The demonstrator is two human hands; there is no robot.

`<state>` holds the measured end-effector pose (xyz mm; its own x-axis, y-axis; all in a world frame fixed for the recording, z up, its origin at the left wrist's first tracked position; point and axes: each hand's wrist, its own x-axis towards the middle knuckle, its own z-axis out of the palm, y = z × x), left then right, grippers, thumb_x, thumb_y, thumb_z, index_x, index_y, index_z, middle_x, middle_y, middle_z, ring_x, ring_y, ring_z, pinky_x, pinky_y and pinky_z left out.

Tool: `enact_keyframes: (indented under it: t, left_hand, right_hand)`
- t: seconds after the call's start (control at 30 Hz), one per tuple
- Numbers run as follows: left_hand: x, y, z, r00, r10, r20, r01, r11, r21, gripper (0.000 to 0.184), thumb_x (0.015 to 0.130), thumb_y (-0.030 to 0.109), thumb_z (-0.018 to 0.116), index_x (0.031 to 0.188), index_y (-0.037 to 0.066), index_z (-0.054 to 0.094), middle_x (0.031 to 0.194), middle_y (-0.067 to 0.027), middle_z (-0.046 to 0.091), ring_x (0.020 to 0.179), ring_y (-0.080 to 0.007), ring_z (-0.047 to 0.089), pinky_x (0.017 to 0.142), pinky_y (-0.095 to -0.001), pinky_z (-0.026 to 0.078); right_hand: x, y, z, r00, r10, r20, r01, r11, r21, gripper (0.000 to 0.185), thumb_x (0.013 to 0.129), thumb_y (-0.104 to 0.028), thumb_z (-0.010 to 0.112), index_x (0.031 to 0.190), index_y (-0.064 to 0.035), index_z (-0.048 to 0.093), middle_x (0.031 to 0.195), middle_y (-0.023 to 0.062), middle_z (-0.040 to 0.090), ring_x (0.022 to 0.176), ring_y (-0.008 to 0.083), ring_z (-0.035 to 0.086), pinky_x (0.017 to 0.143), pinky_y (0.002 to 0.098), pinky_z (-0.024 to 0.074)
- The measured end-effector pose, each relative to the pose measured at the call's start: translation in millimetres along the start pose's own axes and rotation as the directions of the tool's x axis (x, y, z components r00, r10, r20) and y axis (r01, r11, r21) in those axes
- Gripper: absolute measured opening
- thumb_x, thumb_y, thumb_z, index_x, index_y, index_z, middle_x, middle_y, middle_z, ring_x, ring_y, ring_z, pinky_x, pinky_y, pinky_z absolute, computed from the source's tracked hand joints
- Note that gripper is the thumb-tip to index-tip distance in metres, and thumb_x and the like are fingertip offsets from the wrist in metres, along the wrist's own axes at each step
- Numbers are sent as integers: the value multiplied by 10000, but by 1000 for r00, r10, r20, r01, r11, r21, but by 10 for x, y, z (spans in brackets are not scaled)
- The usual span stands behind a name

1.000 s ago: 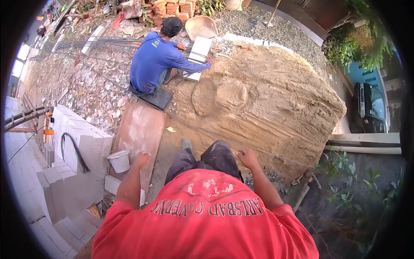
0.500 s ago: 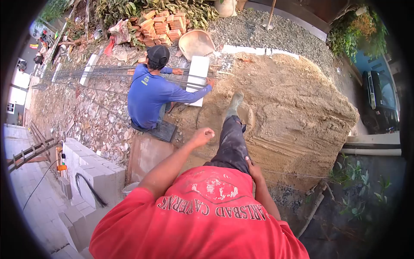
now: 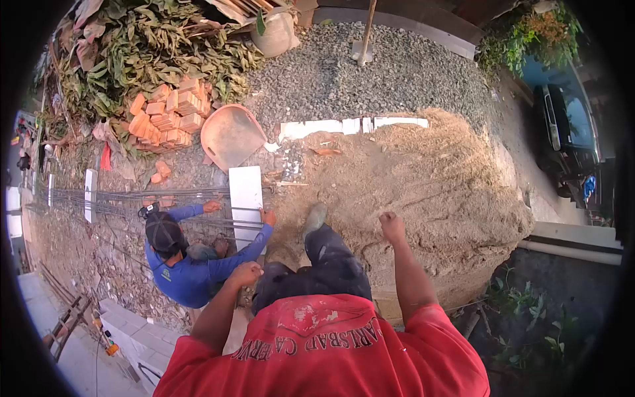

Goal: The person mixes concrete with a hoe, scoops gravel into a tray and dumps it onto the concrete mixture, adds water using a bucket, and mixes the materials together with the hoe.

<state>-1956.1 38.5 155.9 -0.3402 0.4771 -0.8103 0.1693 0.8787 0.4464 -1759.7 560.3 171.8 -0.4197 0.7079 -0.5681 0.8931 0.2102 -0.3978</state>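
Between rods (image 3: 159, 196) and sand (image 3: 443, 169)

The left hand (image 3: 246, 273), loosely curled, hangs left of centre — near the sleeve (image 3: 241, 255) of a crouching co-worker (image 3: 175, 274), whose hands are at the rods by a white block (image 3: 245, 188). The right hand (image 3: 392, 227), also curled, is over the sand, right of centre. Upper left, orange bricks (image 3: 169, 116) lie beside a shallow pan (image 3: 231, 135); top centre, a shovel (image 3: 362, 51) stands on gravel (image 3: 423, 73).
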Motion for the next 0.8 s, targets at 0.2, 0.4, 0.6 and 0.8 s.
enact_keyframes:
  t: [0.2,0.4,0.6,0.8]
  left_hand:
    - [602,749,-930,938,-84,-335,-102,859,-501,531,905,473,674,1193,28,653,1122,-171,697,1035,-287,656,934,-381,488]
    - [1785,1163,-2062,933,4,-359,-161,898,-410,450,887,383,727,1154,24,680,1043,-135,722,971,-242,677,883,-345,512]
    - [3420,798,-3359,941,1,-339,-56,987,-152,388,852,366,740,1039,29,704,1019,-153,732,980,-294,698,871,-390,536]
    - [4771,704,-4879,944,48,-327,61,947,315,386,842,306,713,1162,111,621,1137,-107,659,1127,-301,605,963,-438,491]
  right_hand:
    - [451,-1281,-517,987,-163,17,163,977,-135,422,900,-410,546,1123,-81,687,967,222,714,932,411,684,853,493,519]
    - [935,-1841,119,936,-212,281,298,902,-311,452,894,-433,532,1200,-123,653,1075,243,690,1009,424,662,906,506,518]
    - [1394,-2423,373,832,-57,552,273,908,-318,705,874,-586,587,1374,-90,550,1253,257,630,1170,409,607,1019,482,467]
    - [2280,-3666,116,890,152,429,-1,943,-333,953,837,-632,641,1528,-58,324,1388,265,532,1297,432,504,1094,474,407]
